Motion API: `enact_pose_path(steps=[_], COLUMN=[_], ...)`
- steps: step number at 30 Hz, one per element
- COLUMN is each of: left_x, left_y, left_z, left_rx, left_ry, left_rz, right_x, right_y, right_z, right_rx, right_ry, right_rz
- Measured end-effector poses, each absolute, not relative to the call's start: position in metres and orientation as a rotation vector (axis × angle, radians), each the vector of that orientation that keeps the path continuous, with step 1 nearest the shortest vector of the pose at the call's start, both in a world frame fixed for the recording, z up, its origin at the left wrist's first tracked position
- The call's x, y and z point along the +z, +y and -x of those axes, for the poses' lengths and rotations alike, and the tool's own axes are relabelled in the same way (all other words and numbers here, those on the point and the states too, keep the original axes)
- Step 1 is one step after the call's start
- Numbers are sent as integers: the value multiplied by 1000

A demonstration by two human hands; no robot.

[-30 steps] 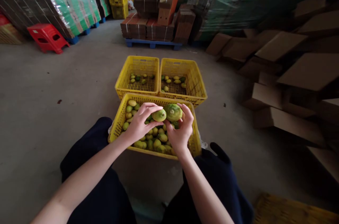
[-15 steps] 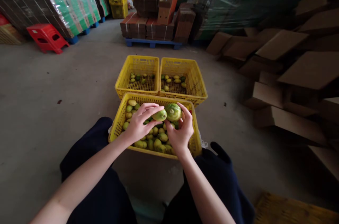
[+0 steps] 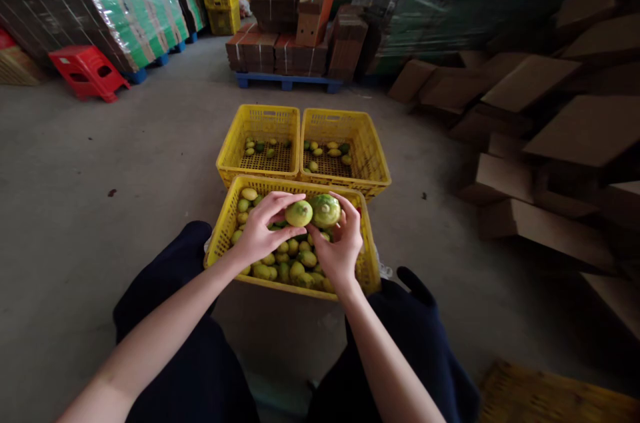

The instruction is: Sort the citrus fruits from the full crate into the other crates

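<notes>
My left hand is closed around a yellow-green lemon, thumb below and fingers above, one end of the fruit facing me. A larger, greener lemon is gripped in my right hand, its tip turned toward me. The two fruits are side by side, close together. Both hands hover over a yellow plastic crate that holds many yellow and green lemons; my hands and the held fruit hide part of its contents.
Behind the near crate stand a left yellow crate and a right yellow crate, each with several lemons at the bottom. Cardboard boxes lie heaped at right. A red stool stands at left; a blue pallet bears stacked cartons.
The lemon in my left hand has turned so its end faces me more directly. The right-hand lemon has tilted slightly. Both hands remain nearly in place.
</notes>
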State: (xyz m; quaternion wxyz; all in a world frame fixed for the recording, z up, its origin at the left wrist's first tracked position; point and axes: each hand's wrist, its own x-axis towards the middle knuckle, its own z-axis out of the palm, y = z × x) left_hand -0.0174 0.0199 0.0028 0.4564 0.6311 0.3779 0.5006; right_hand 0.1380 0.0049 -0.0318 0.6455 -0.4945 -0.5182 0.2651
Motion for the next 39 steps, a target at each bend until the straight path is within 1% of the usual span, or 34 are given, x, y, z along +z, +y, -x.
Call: enact_pose_path(steps=[3, 7, 12, 15, 23, 28, 33, 39], left_x=[1, -3, 2, 5, -2, -4, 4, 5], left_y=[26, 35, 39, 38, 38, 37, 33, 33], left_z=[17, 19, 25, 27, 20, 17, 14, 16], left_rx=[1194, 1165, 1067, 1071, 1185, 1187, 1119, 1139], left_ry=[856, 843, 866, 888, 1017, 1079, 1042, 1086], left_rz=[-1222, -988, -850, -781, -653, -656, -712, -708], right_x=[-28, -24, -19, -19, -22, -19, -20, -19], right_y=[9, 12, 11, 11, 13, 11, 10, 11], right_z=[-140, -144, -144, -143, -144, -144, -140, -138], right_rx=[822, 1034, 1171, 1255, 1285, 1354, 1305, 1311], right_ry=[-1100, -1011, -943, -886, -689, -705, -758, -711], right_rz=[1037, 980, 972, 975, 1070, 1046, 1099, 1099])
